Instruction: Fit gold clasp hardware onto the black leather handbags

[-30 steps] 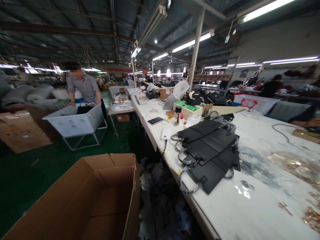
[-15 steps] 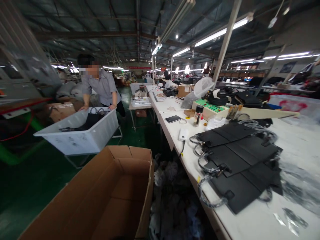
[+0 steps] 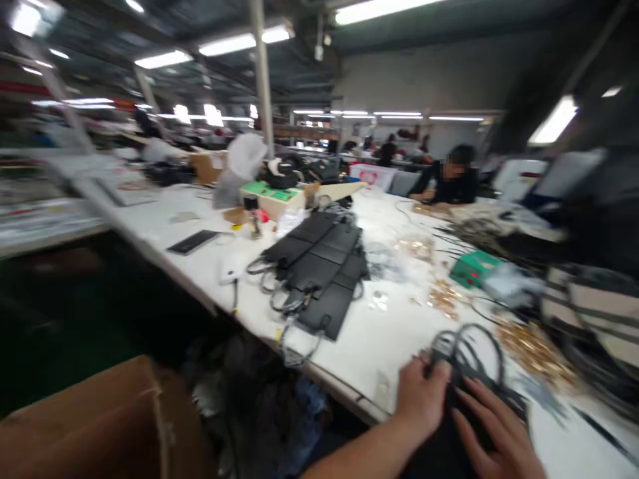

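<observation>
At the lower right of the head view, a black handbag (image 3: 446, 442) with thin looped handles lies on the white table (image 3: 344, 379). My left hand (image 3: 422, 394) has its fingers curled on the bag's upper edge, near the base of the handles. Stretched over the bag's other side, my right hand (image 3: 502, 436) lies with fingers extended and apart. Farther left, overlapping black bags (image 3: 319, 259) with plastic-wrapped handles form a row on the table. Motion blur softens the bag's outline, and its lower part runs out of view.
Gold-coloured metal parts (image 3: 536, 349) lie right of my hands, with a green box (image 3: 474, 267) behind. A green-topped machine (image 3: 274, 194) stands beyond the bags. An open cardboard box (image 3: 100, 412) is at lower left. A co-worker (image 3: 449, 179) sits across the table.
The view has swung right. Both my hands and the bag under them now show. The person with the white cart is out of view; another person appears at the right.
</observation>
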`<state>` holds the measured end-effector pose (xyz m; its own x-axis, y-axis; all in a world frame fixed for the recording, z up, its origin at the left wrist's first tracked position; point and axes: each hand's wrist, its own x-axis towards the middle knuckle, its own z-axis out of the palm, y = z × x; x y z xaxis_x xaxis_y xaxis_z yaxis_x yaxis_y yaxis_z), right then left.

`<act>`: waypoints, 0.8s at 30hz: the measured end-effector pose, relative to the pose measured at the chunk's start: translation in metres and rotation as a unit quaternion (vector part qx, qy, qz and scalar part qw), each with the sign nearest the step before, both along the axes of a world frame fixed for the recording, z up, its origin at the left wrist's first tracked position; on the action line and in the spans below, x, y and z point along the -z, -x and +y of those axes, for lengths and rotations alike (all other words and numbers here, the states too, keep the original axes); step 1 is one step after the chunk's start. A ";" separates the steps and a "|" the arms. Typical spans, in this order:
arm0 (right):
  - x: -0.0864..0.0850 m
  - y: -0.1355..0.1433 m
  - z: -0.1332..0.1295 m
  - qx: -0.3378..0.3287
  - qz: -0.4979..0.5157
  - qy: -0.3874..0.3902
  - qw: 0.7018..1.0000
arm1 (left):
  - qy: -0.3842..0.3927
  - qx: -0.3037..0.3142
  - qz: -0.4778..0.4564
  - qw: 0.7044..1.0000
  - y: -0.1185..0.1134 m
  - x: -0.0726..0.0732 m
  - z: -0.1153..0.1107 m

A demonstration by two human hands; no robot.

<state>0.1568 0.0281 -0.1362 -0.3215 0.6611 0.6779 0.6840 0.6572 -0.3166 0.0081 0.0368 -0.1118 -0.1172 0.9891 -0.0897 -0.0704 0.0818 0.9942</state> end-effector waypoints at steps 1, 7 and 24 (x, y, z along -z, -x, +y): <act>-0.002 -0.002 -0.010 0.014 -0.010 0.004 1.000 | -0.006 -0.008 0.012 1.000 0.002 0.000 0.004; -0.034 -0.012 -0.042 0.049 0.063 0.089 0.993 | 0.010 0.004 0.067 0.998 0.010 0.007 0.021; -0.052 -0.022 0.184 0.061 0.071 0.298 0.950 | 0.006 0.000 0.098 0.995 0.026 -0.011 0.006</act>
